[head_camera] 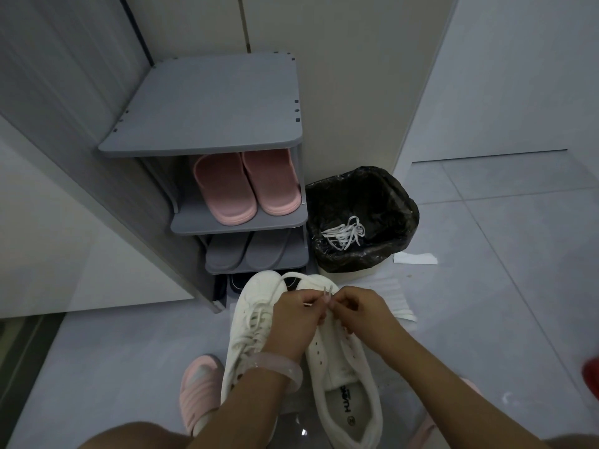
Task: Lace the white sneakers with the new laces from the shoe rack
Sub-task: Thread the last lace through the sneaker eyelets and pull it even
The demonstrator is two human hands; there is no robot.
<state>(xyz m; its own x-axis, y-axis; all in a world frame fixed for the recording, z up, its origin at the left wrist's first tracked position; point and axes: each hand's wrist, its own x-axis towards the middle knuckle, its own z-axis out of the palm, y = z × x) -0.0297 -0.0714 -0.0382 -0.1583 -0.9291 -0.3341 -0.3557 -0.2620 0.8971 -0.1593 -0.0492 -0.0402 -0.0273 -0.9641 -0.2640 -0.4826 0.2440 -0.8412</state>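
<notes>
2 hands (327, 307) pinch lace tips (326, 292) above an unlaced sneaker (343, 367).
Fingers clamp the tips; the sneaker lies lengthwise below, toe pointing away, eyelets nearer the right hand.

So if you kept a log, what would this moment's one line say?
stage: lacing right sneaker | left hand + right hand: pinching lace tips | left sneaker: laced | bin: old laces

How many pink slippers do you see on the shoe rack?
2: a left slipper and a right slipper, side by side on the shelf under the rack's top. Others may be hidden deeper.
</notes>
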